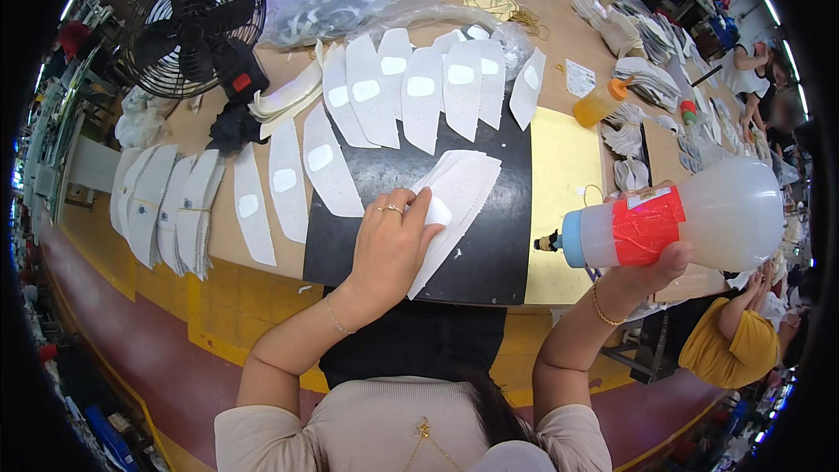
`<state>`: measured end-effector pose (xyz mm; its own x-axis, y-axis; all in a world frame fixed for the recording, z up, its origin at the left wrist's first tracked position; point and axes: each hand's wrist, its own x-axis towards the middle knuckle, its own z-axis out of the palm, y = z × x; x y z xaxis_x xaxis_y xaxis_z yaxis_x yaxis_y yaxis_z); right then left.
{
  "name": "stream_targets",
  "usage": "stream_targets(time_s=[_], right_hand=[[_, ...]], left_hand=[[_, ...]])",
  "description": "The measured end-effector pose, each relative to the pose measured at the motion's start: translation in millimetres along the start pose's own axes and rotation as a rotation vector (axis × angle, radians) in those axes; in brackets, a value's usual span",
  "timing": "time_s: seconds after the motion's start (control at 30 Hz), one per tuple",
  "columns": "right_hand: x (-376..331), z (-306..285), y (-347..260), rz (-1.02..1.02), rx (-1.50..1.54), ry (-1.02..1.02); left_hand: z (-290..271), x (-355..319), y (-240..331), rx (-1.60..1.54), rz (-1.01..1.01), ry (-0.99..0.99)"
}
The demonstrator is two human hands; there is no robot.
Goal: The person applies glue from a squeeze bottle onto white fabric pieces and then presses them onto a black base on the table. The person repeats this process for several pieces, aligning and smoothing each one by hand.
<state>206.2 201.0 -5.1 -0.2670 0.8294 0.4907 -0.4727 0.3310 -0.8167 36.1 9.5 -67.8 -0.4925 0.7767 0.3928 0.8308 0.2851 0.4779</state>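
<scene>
Head view: patched white panels (422, 118) spread across the counter's (564, 44) far side look done; the stack (472, 183) on the black mat (502, 249) seems left. Left hand (391, 232), wrist bent, brings close-set fingers and thumb to its white patch's (441, 212) edge; right hand (657, 271) wraps a raised bottle (734, 205), nozzle leftward.

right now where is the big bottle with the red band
The bottle is at the head view's right, held in the right hand, its blue collar pointing left over the yellow sheet.
</scene>
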Motion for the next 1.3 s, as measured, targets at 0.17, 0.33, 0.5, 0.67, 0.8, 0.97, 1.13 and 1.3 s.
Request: stream_targets(time_s=[0.17,0.33,0.5,0.67,0.8,0.97,1.13,1.3], right_hand=[[-2.6,10.5,-0.9,-0.020,-0.050,0.003],[-6.8,4.0,12.7,-0.037,-0.130,-0.041],[1.6,31.2,22.5,-0.156,-0.309,-0.180],[7.5,70.8,-2.6,-0.249,-0.323,-0.331],[11.4,81.4,-10.5,-0.413,-0.439,-0.493],[14.8,77.9,-20.3,-0.431,-0.527,-0.580],[16.7,79.9,-22.5,-0.395,-0.438,-0.619],[11.4,86.4,-20.3,-0.193,-0.242,-0.593]], left_hand=[[-5.6,3.9,5.6,-0.227,-0.229,-0.091],[-32.7,21.4,-21.5,-1.121,-0.755,-0.480],[-50.2,24.6,2.9,-1.415,-0.708,-0.537],[-58.6,26.4,12.2,-1.403,-0.638,-0.608],[-63.3,28.9,12.1,-1.350,-0.629,-0.691],[-65.4,32.8,11.8,-1.401,-0.692,-0.704],[-65.3,33.0,8.7,-1.435,-0.623,-0.764],[-67.5,39.4,10.8,-1.462,-0.655,-0.813]])
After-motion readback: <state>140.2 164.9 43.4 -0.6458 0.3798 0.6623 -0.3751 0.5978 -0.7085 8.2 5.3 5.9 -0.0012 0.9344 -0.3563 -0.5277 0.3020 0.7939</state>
